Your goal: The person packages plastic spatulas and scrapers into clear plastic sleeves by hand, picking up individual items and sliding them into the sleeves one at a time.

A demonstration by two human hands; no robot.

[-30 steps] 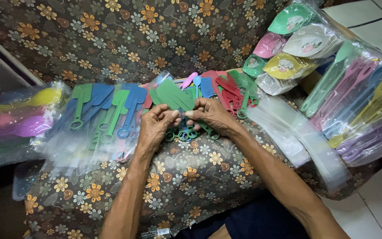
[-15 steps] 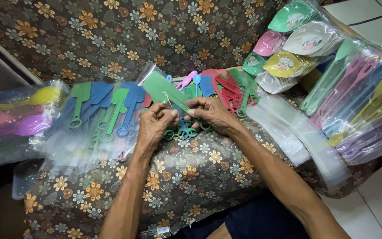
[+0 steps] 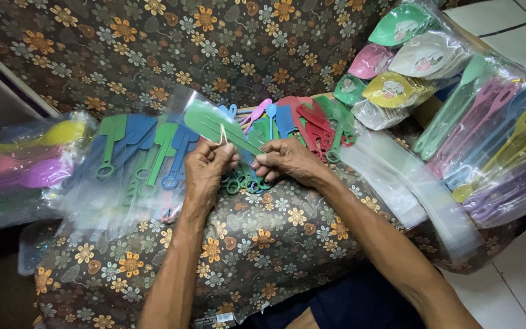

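On the floral cushion [image 3: 257, 244], the left hand [image 3: 209, 166] and right hand [image 3: 287, 161] both pinch a green plastic comb [image 3: 217, 126] in its clear sleeve [image 3: 184, 106], beside bagged combs [image 3: 135, 158].

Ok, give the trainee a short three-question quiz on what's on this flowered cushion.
1. True or false: the left hand and the right hand both grip the green spatula in its clear sleeve.
2. Which lies furthest to the person's right? A. the stack of empty clear sleeves B. the bagged long pastel utensils C. the packed green and blue spatulas
3. Fill in: the loose pile of spatulas just beyond the right hand is mostly green, blue and ____.

Key: 1 true; 2 B; 3 red.
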